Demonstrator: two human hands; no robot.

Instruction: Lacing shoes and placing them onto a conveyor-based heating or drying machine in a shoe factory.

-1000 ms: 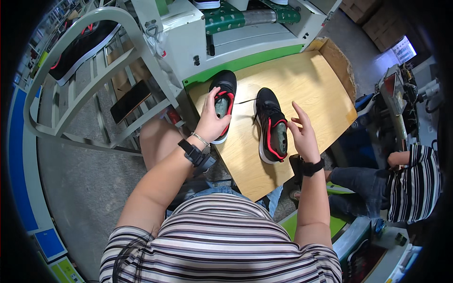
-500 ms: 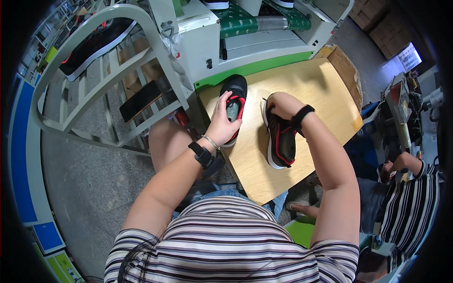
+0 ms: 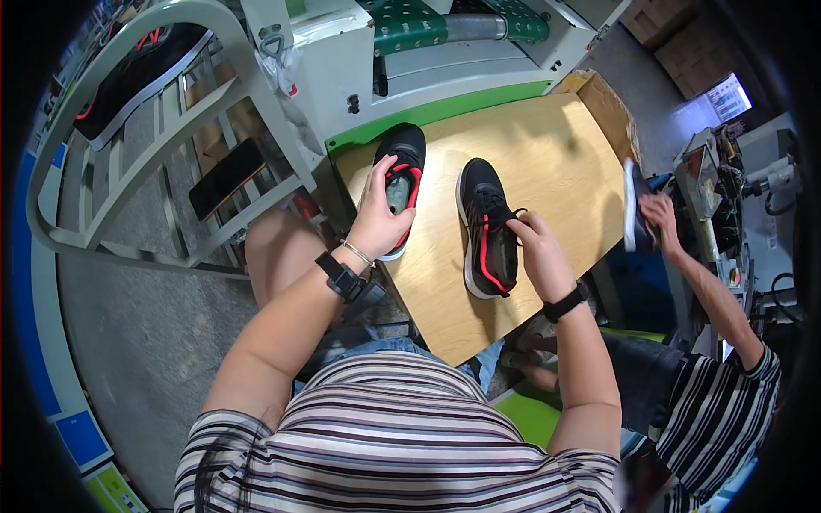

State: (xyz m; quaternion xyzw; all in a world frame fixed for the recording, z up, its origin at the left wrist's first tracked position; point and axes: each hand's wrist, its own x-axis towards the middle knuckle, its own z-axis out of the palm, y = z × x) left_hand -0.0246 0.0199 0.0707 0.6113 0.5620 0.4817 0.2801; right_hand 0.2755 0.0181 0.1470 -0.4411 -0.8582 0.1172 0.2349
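Observation:
Two black sneakers with red trim and white soles lie toes-away on a wooden tabletop (image 3: 440,316). My left hand (image 3: 380,218) is closed around the opening of the left sneaker (image 3: 402,144), thumb on one side and fingers on the other. A greyish-green insole shows inside that shoe. At the right sneaker (image 3: 484,181), my right hand (image 3: 545,254) pinches a black shoelace (image 3: 516,212) beside the tongue, between thumb and forefinger. The fingertips partly cover the lace end.
A green-and-white machine (image 3: 445,107) borders the table's far side. On the left, a metal rack (image 3: 175,141) carries a phone (image 3: 227,178) and another sneaker (image 3: 141,81). A cardboard box (image 3: 611,111) adjoins the far right. At the right, a co-worker's hand (image 3: 661,218) holds a sneaker (image 3: 631,205).
My right hand has moved nearer from the right sneaker's front to its tongue, uncovering the toe. My left hand stays on its sneaker. A co-worker's hand with a sneaker has appeared at right.

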